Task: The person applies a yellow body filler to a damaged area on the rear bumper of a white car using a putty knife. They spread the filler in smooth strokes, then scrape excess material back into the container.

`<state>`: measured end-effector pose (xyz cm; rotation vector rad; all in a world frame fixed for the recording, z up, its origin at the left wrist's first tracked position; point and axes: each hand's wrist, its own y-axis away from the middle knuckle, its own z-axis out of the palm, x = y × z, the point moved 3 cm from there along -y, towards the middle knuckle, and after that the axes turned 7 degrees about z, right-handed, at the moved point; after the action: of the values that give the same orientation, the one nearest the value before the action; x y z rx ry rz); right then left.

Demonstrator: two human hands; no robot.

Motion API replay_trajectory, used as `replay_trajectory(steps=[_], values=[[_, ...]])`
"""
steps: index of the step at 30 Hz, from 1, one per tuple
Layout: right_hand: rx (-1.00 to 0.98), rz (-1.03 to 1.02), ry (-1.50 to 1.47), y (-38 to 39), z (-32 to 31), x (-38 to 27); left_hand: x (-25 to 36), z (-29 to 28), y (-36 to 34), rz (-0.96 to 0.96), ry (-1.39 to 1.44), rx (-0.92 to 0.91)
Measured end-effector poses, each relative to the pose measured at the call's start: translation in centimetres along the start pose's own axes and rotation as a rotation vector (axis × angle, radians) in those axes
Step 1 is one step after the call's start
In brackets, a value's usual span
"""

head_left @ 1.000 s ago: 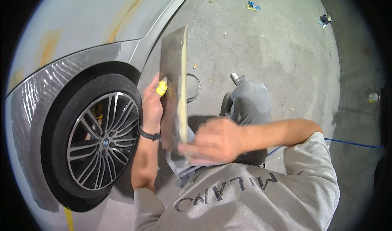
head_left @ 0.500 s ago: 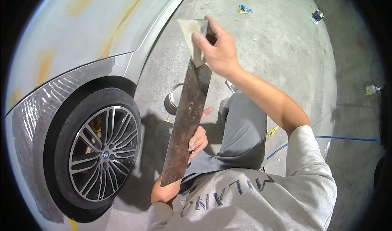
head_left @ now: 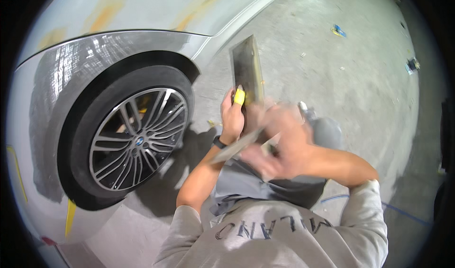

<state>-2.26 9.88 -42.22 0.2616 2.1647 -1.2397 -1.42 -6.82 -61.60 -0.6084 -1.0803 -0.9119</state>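
A long dark metal mixing plate (head_left: pixel 242 61) stands tilted up in front of me, with my left hand (head_left: pixel 232 118) closed around its lower part. A small bright yellow piece (head_left: pixel 239 96) shows at that thumb; its kind I cannot make out. My right hand (head_left: pixel 289 142) is smeared by motion beside the plate's lower end. From its fingers a flat, pale putty spreader (head_left: pixel 237 147) points left, across my left forearm. The blur hides how the fingers lie on it.
Close on the left is a pale car body with a dull grey wheel-arch panel (head_left: pixel 57 78), orange-yellow patches (head_left: pixel 105 13) and a multi-spoke wheel (head_left: pixel 140 140). A blue hose (head_left: pixel 403 212) crosses the concrete floor at right. Scraps such as a blue-yellow wrapper (head_left: pixel 338 30) lie farther off.
My right hand and the spreader have come down from the plate's far end toward my body. The plate has turned and shifted. The view has swung, moving the car rightward; the round can has left sight.
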Motion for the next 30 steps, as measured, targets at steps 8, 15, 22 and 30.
replay_trajectory(steps=[8, 15, 22, 30], values=[[0.318, 0.656, 0.027, 0.0, -7.9, 9.5, 4.7, -11.6, -0.3, 0.559, -1.049, 0.116], [0.275, 0.982, -0.249, 2.2, -7.0, 11.6, -9.6, -24.5, -4.3, 0.099, -0.599, 0.338], [0.142, 1.096, -0.233, 3.6, -7.8, 11.6, -11.6, -25.8, -3.3, 0.198, -1.160, 0.381], [0.032, 0.971, -0.155, 2.3, -5.6, 10.5, 0.5, 0.0, 6.1, 0.056, -0.353, -0.355]])
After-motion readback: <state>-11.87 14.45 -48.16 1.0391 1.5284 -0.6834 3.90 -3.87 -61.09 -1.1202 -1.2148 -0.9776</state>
